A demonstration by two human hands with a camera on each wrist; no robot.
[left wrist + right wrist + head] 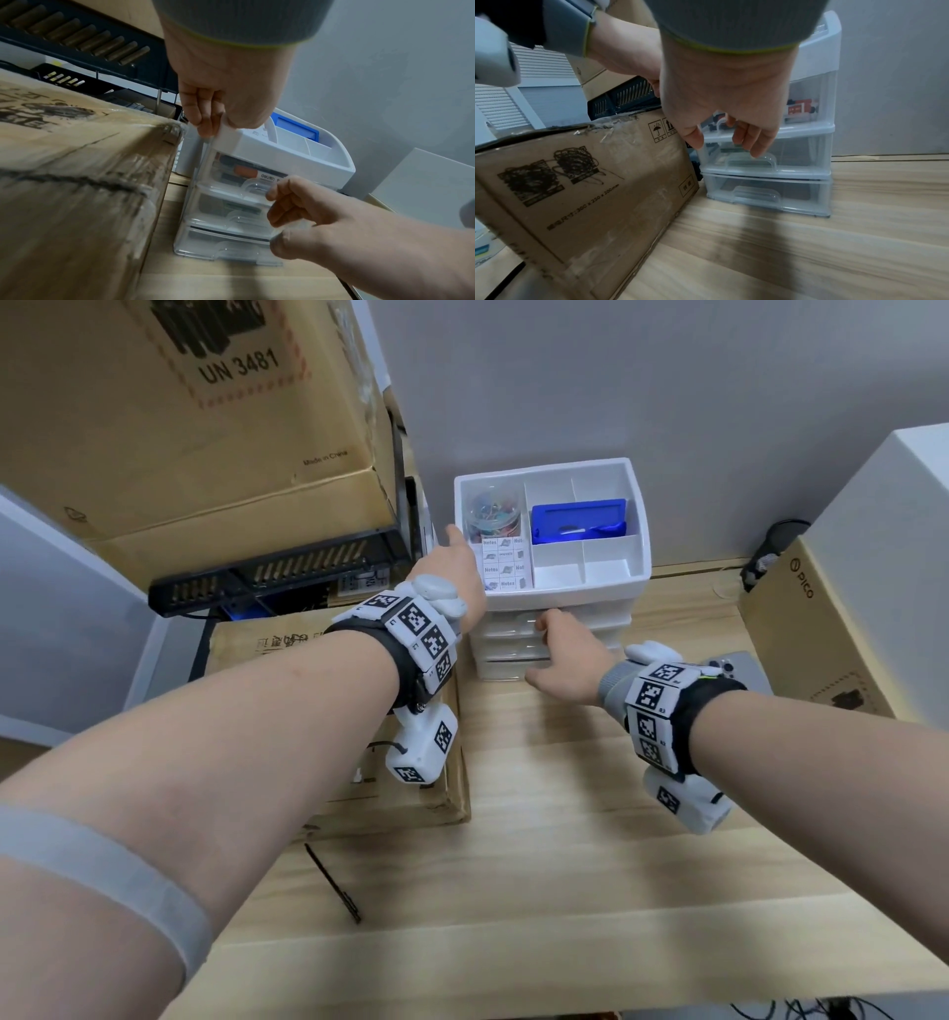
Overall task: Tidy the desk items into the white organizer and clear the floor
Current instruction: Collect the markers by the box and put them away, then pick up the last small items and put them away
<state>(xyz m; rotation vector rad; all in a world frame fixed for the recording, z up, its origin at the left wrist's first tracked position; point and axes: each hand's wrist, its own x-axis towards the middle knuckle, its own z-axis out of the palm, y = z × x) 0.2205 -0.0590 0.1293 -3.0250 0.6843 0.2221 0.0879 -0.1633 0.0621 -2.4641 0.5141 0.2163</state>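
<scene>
The white organizer (565,467) stands at the back of the wooden desk, an open tray on top of three clear drawers. The tray holds a jar of coloured clips (493,513), a blue case (580,521) and a sticky-note pack (503,562). My left hand (457,562) pinches the tray's front left corner (222,121), thumb on the rim and fingers down the side. In front of the drawers is my right hand (536,652), its fingers (754,150) relaxed and touching the top and middle drawer handles without gripping (280,217). Markers (244,170) lie in the top drawer. The bottom drawer (770,192) sticks out slightly.
A taped cardboard box (334,711) sits tight against the organizer's left side. Behind it are a black slotted rack (277,577) and a large carton (179,428). At the right stand a PICO box (811,634) and a phone (739,660). A thin black strip (334,883) lies on the desk.
</scene>
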